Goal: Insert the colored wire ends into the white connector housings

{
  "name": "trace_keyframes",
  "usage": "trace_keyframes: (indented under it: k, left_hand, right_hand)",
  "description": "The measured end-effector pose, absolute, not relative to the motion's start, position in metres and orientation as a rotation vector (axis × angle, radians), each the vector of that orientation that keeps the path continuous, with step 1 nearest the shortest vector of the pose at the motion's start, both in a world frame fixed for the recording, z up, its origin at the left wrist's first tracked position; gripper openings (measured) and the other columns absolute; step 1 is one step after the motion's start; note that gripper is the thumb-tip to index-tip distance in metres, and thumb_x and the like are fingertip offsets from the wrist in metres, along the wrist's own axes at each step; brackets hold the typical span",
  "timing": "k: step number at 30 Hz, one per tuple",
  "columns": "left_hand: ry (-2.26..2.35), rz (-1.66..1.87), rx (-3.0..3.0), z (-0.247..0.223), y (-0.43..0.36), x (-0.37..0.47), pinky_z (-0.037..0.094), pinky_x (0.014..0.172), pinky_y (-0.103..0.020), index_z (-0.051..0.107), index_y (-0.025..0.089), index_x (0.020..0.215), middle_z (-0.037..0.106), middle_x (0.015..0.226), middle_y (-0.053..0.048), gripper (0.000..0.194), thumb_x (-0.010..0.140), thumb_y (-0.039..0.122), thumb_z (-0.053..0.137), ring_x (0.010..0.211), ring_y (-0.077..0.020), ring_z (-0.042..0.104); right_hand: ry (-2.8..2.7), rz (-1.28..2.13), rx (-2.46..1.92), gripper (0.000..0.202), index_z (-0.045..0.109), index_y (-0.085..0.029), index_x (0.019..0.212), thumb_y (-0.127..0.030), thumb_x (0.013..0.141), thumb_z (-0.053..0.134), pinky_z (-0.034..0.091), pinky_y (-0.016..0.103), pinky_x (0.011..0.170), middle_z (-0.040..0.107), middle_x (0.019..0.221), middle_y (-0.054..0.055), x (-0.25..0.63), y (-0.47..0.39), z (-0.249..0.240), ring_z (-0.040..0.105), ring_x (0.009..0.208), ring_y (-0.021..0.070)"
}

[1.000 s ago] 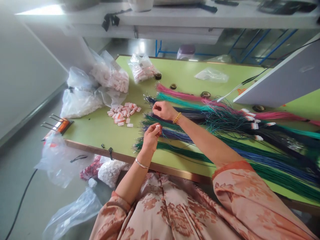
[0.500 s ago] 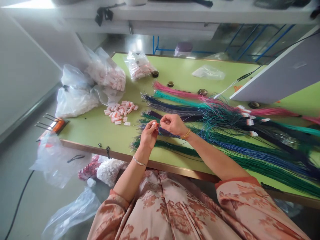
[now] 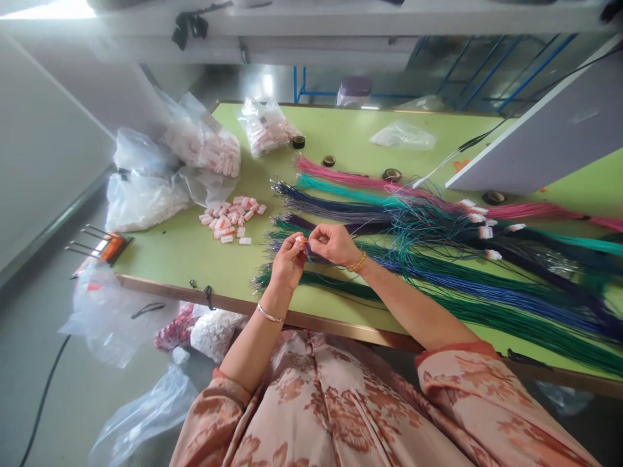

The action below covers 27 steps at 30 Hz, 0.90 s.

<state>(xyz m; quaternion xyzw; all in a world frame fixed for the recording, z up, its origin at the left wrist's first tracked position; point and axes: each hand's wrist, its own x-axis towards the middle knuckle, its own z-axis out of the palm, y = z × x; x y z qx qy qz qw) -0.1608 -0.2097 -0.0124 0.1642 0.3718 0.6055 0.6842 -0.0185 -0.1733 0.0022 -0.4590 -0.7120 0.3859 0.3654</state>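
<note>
Between the thumb and fingers of my left hand is a small white and orange connector. My right hand is pinched close beside it, on a thin wire whose end is hidden at the connector. Teal wires hang below the connector. Both hands are over bundles of green, blue and dark wires with metal tips at their left ends. Left of my hands lies a loose pile of white and orange connectors. Several connectors sit on the wires at the right.
Clear bags of connectors and a white-filled bag stand at the left and back of the green table. Black tape rolls lie behind the wires. A slanted panel is at the right. A pronged orange tool is at the left corner.
The view has shifted slightly. My right hand has come a little closer to the connector; my left hand keeps its hold.
</note>
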Motion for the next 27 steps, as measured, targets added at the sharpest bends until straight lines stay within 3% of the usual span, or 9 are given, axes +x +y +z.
trace_keyframes:
  k: [14,21,27]
  left_hand:
    - [0.975,1.437,0.466,-0.021,-0.212,-0.158,0.042,0.066,-0.022,0.069,0.016,0.083,0.063,0.070,0.003,0.030,0.060,0.025,0.086,0.061,-0.0056,0.054]
    - [0.964,1.448,0.454,-0.023,-0.207,-0.161,0.042,0.065,-0.023,0.069,0.015,0.082,0.062,0.070,0.003,0.029,0.061,0.025,0.085,0.060,-0.0051,0.052]
    - [1.015,1.456,0.456,-0.024,-0.211,-0.156,0.041,0.065,-0.023,0.068,0.015,0.080,0.064,0.070,0.003,0.033,0.056,0.026,0.087,0.061,-0.0060,0.055]
  right_hand:
    - [-1.859,0.954,-1.150,0.019,0.058,-0.016,0.067,-0.034,0.074,0.059,0.028,0.021,0.047,0.048,0.051,-0.004,-0.027,-0.179,-0.004,0.035,0.047,0.0068]
    - [-1.966,0.871,-1.089,0.017,0.060,-0.017,0.074,-0.031,0.081,0.054,0.038,0.022,0.056,0.064,0.065,0.001,-0.025,-0.178,-0.003,0.049,0.054,0.0099]
    - [-2.042,0.727,-1.200,0.017,0.054,-0.018,0.069,-0.030,0.081,0.054,0.034,0.023,0.054,0.062,0.062,0.002,-0.028,-0.182,-0.003,0.047,0.053,0.0104]
